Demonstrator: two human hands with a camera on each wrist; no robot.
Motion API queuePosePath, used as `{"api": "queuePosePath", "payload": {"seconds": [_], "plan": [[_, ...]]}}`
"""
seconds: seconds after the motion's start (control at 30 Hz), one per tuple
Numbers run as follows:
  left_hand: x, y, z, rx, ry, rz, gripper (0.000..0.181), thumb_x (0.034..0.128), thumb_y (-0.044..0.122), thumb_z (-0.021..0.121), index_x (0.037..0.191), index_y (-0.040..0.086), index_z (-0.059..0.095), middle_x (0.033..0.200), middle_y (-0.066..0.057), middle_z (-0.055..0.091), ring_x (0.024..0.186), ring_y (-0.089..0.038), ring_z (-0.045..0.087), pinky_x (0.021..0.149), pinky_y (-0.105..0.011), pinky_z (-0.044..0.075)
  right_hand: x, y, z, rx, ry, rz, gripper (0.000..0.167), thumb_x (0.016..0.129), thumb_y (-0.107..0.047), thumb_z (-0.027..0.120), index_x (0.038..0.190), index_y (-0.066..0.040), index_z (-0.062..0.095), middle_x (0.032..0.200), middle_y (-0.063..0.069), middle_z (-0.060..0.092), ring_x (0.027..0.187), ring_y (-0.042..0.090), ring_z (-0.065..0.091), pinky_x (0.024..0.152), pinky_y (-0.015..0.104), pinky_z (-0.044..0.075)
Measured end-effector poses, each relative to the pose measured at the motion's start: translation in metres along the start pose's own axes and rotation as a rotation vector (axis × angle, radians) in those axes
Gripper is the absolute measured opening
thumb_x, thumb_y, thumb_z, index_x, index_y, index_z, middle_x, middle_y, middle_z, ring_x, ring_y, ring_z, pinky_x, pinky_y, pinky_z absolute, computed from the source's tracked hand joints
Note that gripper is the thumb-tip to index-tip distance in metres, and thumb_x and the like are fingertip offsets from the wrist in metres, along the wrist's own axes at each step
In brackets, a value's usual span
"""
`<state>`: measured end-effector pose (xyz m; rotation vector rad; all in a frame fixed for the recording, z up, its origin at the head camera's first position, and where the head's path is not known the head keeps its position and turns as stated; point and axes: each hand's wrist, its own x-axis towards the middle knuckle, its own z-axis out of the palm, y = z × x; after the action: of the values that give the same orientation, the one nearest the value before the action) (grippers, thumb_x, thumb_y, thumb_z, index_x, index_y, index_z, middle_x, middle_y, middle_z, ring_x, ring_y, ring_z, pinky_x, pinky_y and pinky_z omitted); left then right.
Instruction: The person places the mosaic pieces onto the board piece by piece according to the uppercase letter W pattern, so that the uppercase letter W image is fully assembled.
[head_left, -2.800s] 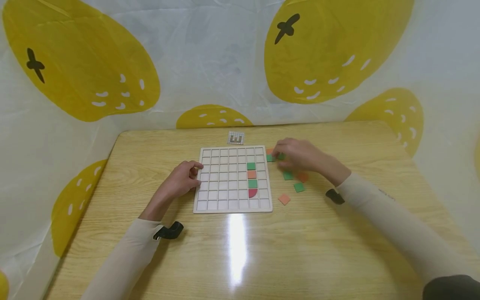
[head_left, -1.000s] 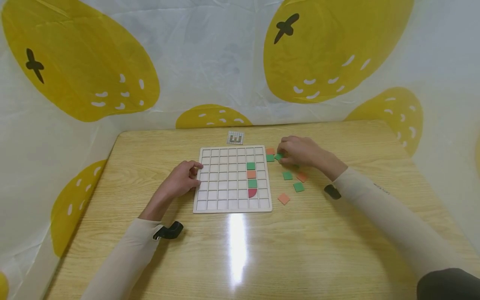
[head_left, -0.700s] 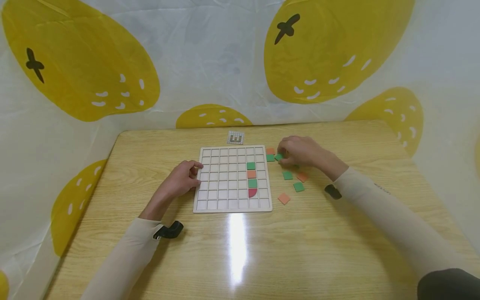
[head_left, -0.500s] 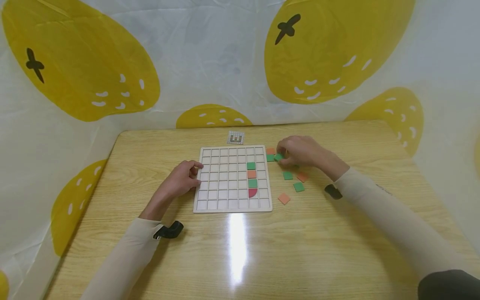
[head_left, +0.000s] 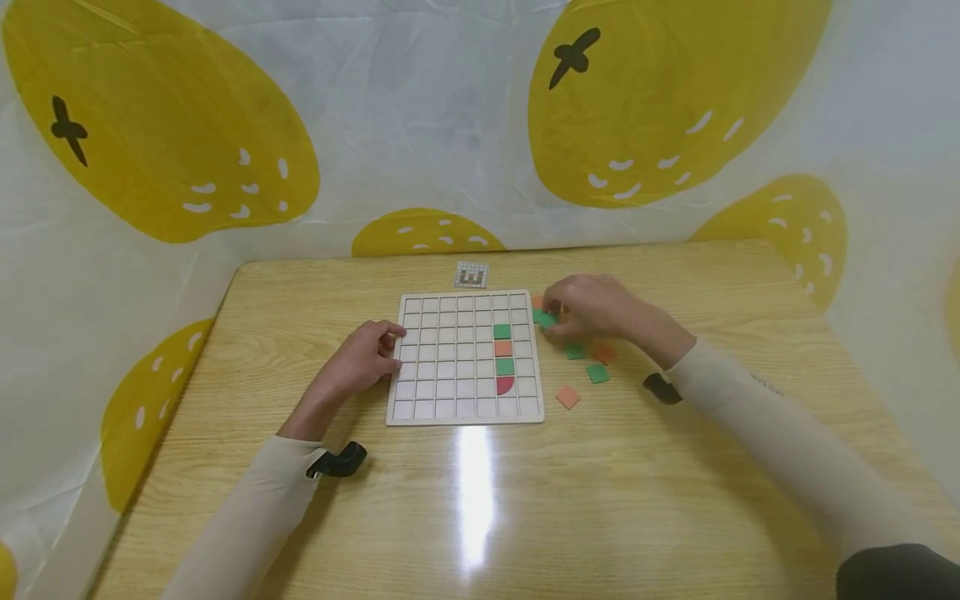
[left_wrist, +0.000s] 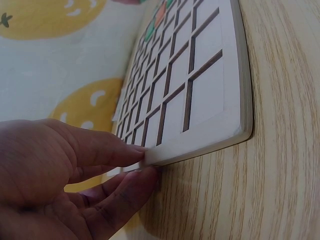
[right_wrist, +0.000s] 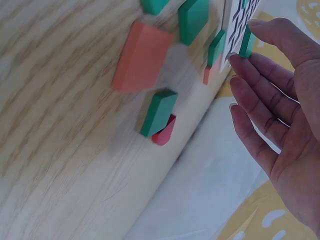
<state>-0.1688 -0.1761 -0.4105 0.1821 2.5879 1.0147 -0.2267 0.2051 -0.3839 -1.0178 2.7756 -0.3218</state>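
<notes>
A green square tile (right_wrist: 247,42) is being pinched between thumb and fingertips of the right hand (head_left: 596,307), its remaining fingers being spread loosely. The tile is being held near the right edge of the wooden grid board (head_left: 442,421), which is lying flat on the desk (head_left: 600,500) between the two hands. By the left hand (head_left: 363,357) the board's left edge is being touched, the fingertips being rested against the rim without being wrapped around it. In the column second from the right, a green tile (head_left: 502,332), an orange tile (head_left: 503,348), another green tile (head_left: 505,367) and a red quarter-circle piece (head_left: 506,386) are being held in adjoining cells, nearer the right hand than the left. Close to the right hand, loose green and orange squares are being left scattered on the desk, the nearest orange square (head_left: 567,397) being set apart from the board. A pattern card (head_left: 472,275) is being kept beyond the board's far edge, well apart from both hands.
</notes>
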Motion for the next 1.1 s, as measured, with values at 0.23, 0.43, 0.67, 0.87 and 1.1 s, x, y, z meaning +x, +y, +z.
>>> {"api": "queuePosePath", "payload": {"seconds": [0.23,0.43,0.67,0.87,1.1], "plan": [[0.0,-0.001,0.001,-0.001,0.002,0.003,0.048,0.091,-0.001,0.069,0.137,0.0,0.057,0.116,-0.02,0.053,0.1,-0.03,0.051,0.079,-0.036,0.048,0.001,-0.012,0.0,-0.022,0.005,-0.044,0.019,0.087,-0.035,0.078,0.096,-0.019,0.072,0.091,-0.006,0.069,0.082,0.013,0.06,0.067,0.034,0.049],[-0.001,-0.001,0.0,-0.007,-0.002,0.006,0.048,0.0907,-0.001,0.069,0.137,0.0,0.056,0.116,-0.02,0.052,0.099,-0.03,0.05,0.078,-0.034,0.049,0.002,-0.022,-0.001,-0.008,0.0,-0.073,0.025,0.086,-0.036,0.08,0.102,-0.018,0.074,0.094,-0.006,0.07,0.089,0.016,0.064,0.072,0.037,0.052],[-0.001,0.0,0.001,-0.01,-0.005,0.014,0.048,0.0906,-0.002,0.069,0.137,-0.001,0.056,0.116,-0.02,0.052,0.098,-0.03,0.051,0.076,-0.033,0.05,0.003,-0.034,0.001,0.002,0.015,-0.127,0.027,0.085,-0.035,0.082,0.104,-0.018,0.074,0.096,-0.007,0.071,0.092,0.015,0.065,0.073,0.038,0.052],[-0.002,0.001,0.001,-0.014,0.0,0.008,0.048,0.0907,-0.002,0.069,0.137,-0.001,0.056,0.117,-0.02,0.052,0.099,-0.03,0.05,0.076,-0.033,0.05,0.004,-0.046,0.003,0.007,-0.002,-0.164,0.026,0.086,-0.034,0.081,0.104,-0.018,0.075,0.096,-0.006,0.071,0.091,0.014,0.065,0.07,0.034,0.052],[-0.002,-0.001,0.002,-0.02,0.002,0.018,0.048,0.0903,-0.003,0.069,0.137,-0.002,0.056,0.116,-0.02,0.052,0.098,-0.03,0.051,0.075,-0.033,0.05,0.007,-0.057,0.008,0.011,-0.013,-0.209,0.02,0.086,-0.031,0.078,0.102,-0.018,0.074,0.095,-0.007,0.07,0.088,0.012,0.061,0.064,0.029,0.048]]}}
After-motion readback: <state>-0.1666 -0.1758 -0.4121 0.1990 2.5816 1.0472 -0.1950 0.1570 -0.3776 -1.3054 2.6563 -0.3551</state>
